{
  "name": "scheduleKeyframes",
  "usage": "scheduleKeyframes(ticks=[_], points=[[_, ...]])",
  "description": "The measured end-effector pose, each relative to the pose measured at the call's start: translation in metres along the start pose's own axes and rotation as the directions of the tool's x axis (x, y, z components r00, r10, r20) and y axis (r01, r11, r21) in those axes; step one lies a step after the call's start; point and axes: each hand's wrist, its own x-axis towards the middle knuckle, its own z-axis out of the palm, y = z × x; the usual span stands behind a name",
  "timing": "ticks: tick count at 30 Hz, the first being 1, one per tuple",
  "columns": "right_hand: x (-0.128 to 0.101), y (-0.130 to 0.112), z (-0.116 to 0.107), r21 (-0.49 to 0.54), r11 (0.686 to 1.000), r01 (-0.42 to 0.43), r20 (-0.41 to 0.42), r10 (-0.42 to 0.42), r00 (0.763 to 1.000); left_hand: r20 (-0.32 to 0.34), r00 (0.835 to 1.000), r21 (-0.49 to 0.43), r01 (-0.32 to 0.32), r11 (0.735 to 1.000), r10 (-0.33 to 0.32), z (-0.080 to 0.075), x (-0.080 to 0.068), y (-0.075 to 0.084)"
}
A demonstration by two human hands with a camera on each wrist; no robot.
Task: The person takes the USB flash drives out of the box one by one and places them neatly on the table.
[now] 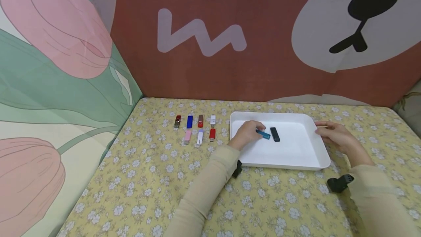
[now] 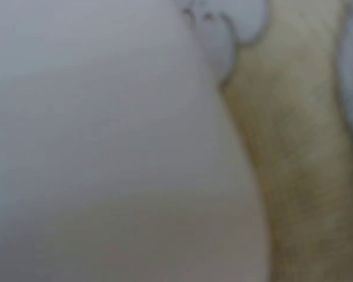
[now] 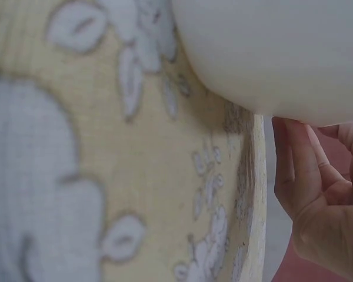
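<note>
My left hand (image 1: 248, 131) is inside the white tray (image 1: 297, 156), fingers curled round the near end of the blue USB stick (image 1: 263, 134). The black stick (image 1: 275, 134) lies just beside it, so I judge the cleanest way is to pinch the blue one by its sides and lift it straight up — no dragging, or it will nudge its neighbour. My right hand (image 1: 335, 135) rests against the tray's right rim, fingers loosely bent and touching the edge, holding nothing — a steadying press there should keep the tray from sliding on the flowered tabletop (image 1: 148, 178). Seven more sticks (image 1: 197, 127) lie in rows left of the tray.
</note>
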Motion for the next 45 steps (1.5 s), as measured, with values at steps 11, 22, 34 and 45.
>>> scheduleKeyframes(ticks=[11, 22, 34, 45], points=[[-0.0003, -0.0031, -0.0026, 0.025, 1.0, 0.006, 0.03, -0.007, 1.0, 0.074, 0.997, -0.021, -0.032, 0.999, 0.033, -0.006, -0.0019, -0.0032], [-0.0024, -0.0044, -0.0039, 0.071, 0.997, -0.018, 0.049, 0.015, 0.999, 0.108, 0.992, -0.022, -0.058, 0.998, 0.06, -0.0071, -0.0022, -0.0044], [-0.0022, -0.0002, -0.0044, 0.121, 0.993, -0.011, 0.075, 0.002, 0.997, 0.144, 0.986, -0.001, -0.084, 0.996, 0.083, -0.0068, -0.0025, -0.0052], [-0.0023, 0.0009, -0.0034, 0.091, 0.996, -0.01, 0.084, 0.003, 0.996, 0.104, 0.991, -0.13, -0.065, 0.989, 0.079, -0.0059, -0.0061, -0.0079]])
